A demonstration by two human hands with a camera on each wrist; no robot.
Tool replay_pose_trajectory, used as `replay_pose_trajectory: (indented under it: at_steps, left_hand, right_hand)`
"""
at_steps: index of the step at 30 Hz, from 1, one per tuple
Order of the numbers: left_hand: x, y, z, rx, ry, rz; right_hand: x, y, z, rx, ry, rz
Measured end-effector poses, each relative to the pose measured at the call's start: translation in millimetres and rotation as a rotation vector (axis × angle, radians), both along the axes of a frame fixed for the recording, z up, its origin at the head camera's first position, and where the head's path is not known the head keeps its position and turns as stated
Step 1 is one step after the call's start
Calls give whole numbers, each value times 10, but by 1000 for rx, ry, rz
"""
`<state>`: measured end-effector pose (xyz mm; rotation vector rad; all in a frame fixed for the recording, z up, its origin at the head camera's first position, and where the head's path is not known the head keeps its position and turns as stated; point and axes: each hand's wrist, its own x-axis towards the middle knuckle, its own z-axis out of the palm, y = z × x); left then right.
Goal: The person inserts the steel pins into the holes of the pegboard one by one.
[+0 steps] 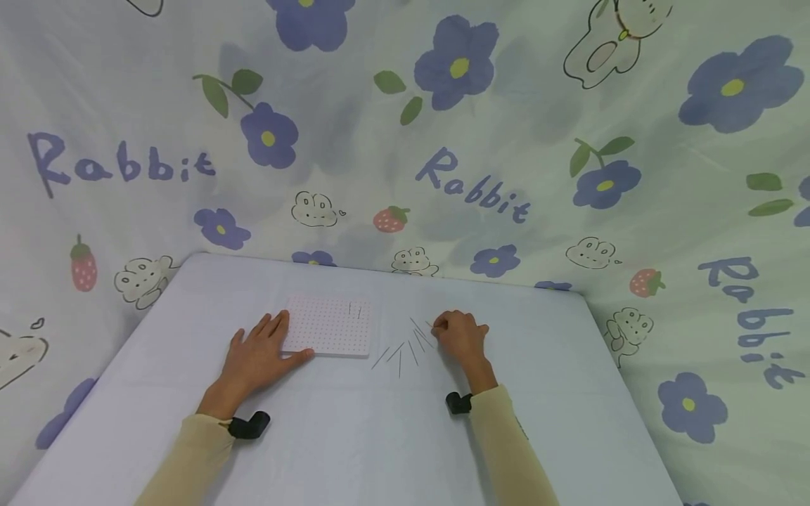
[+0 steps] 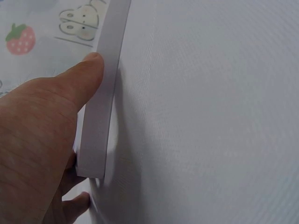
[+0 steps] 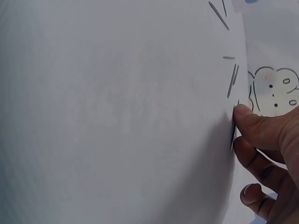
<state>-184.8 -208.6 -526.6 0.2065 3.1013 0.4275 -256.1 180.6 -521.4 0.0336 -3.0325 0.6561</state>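
Only the right-wrist view shows my right hand (image 1: 463, 341) with thumb and finger apart beside pins (image 3: 231, 80); gripping, I can't tell. My spread left hand (image 1: 256, 357) presses the board (image 1: 325, 329).

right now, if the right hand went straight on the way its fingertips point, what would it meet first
Likely the scattered thin pins just left of the right hand, though exact depth is unclear.
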Motion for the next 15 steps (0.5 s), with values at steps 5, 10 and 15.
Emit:
replay_pose_trajectory:
  at_steps: [5, 10, 15]
  left_hand:
    - [2, 0, -9, -3, 4, -2]
    - [2, 4, -8, -7, 6, 0]
    - [-1, 4, -5, -5, 12, 1]
  right_hand:
    - [4, -8, -7, -3, -7, -11]
    - [1, -10, -10, 4, -17, -12]
    - [-2, -7, -7, 12, -31, -17]
